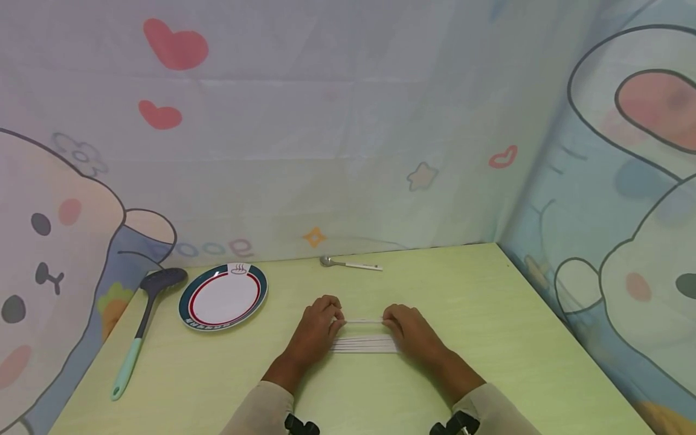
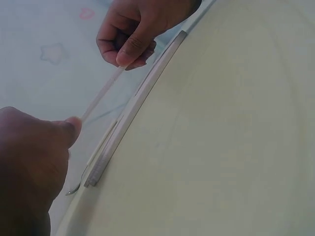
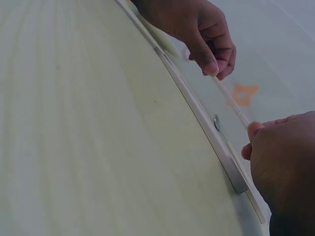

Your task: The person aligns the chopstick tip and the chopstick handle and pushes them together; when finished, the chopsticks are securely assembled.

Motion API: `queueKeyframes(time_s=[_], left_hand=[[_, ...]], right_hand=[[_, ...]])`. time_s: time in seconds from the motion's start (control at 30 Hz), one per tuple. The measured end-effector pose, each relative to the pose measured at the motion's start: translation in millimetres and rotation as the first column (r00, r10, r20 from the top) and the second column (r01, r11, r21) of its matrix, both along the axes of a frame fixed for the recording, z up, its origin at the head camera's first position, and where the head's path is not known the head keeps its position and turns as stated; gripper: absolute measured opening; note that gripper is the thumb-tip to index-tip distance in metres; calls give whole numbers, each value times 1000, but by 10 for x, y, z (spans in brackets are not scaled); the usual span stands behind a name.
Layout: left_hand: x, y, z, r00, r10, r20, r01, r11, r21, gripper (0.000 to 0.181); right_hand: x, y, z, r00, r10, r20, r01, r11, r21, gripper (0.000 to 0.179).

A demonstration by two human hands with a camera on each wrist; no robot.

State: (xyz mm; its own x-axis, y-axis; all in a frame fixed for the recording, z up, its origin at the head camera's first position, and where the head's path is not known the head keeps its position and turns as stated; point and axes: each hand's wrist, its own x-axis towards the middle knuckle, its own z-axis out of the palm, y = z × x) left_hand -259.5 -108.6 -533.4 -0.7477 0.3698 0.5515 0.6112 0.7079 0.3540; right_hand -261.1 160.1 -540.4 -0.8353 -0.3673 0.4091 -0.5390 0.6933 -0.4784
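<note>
A thin, whitish, straw-like stick (image 1: 363, 321) is stretched level between my two hands, just above the table. My left hand (image 1: 319, 326) pinches its left end between thumb and fingers. The right hand (image 1: 417, 336) grips the other end the same way. Below the stick, several white strips (image 1: 365, 345) lie side by side on the tabletop, dark lines between them and their ends partly behind my hands. From the left wrist, the stick (image 2: 101, 96) runs between both thumbs. In the right wrist view, a faint ring mark shows on the stick (image 3: 235, 105).
A small metal spoon (image 1: 353, 264) with a white handle lies near the back edge. To the left are a white plate (image 1: 224, 299) with a dark rim and a black-headed turner (image 1: 130, 362) with a mint handle. Printed cloth walls (image 1: 348, 121) border the table.
</note>
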Motion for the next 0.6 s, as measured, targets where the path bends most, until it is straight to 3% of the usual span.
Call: queueKeyframes(time_s=[0.17, 0.23, 0.33, 0.43, 0.6], left_hand=[[44, 36, 62, 993, -12, 114, 20, 998, -64, 6], [58, 48, 76, 992, -26, 123, 38, 994, -101, 10], [80, 61, 91, 994, -59, 97, 73, 986, -147, 18], [94, 76, 85, 995, -84, 61, 92, 984, -151, 17], [110, 124, 68, 993, -119, -26, 116, 989, -89, 10]], right_hand=[[51, -35, 43, 999, 32, 21, -32, 999, -8, 4], [66, -43, 55, 998, 61, -9, -61, 998, -6, 9], [75, -51, 73, 989, 117, -94, -115, 993, 23, 16], [68, -62, 76, 965, 169, -200, -161, 985, 55, 14], [66, -119, 73, 932, 192, -307, -209, 978, -22, 7]])
